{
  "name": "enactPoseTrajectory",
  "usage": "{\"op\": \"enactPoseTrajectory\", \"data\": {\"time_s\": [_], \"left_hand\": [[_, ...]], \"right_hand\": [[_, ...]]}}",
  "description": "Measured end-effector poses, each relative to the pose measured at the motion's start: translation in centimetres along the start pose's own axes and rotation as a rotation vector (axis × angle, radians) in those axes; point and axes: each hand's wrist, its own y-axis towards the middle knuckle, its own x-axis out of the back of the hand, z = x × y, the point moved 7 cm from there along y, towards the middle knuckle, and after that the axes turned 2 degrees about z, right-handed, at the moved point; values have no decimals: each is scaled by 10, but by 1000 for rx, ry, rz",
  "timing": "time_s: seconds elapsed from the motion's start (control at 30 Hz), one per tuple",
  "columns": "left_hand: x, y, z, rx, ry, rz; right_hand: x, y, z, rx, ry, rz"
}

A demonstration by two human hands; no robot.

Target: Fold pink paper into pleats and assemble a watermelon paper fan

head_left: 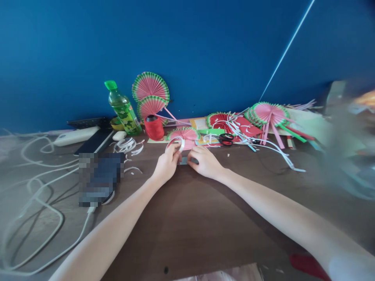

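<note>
My left hand is closed around a white ring that looks like a roll of tape, held upright just above the table. A small pale bluish strip lies between my two hands. The fingers of my right hand are pinched together at the strip's right end. Just beyond the hands rests a pleated pink paper fan with a green edge. Pink paper shows below that fan, partly hidden by my fingers.
Behind stand a red thread spool, a green-capped bottle and pleated fans against the blue wall. Black scissors, white strips and more fans lie right. A phone and cables occupy the left.
</note>
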Motion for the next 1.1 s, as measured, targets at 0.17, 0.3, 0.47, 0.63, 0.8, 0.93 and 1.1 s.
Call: {"op": "enactPoseTrajectory", "data": {"time_s": [0.17,0.3,0.47,0.63,0.8,0.93,1.1], "left_hand": [[-6,1,-1,9,46,89],[-4,-1,-3,5,24,52],[-4,-3,-7,-38,1,49],[-5,-4,-9,-82,-40,53],[-4,-4,-8,-93,-48,44],[-5,-3,-7,-87,-41,40],[-6,-2,-7,-102,-73,46]], "right_hand": [[9,-1,-9,-128,183,-96],[14,-1,-22,-261,490,-291],[1,2,-13,-211,650,-206],[12,-2,-3,-115,474,-294],[17,-4,2,-80,360,-301],[19,-5,3,-89,410,-310],[24,-5,-1,-92,501,-397]]}}
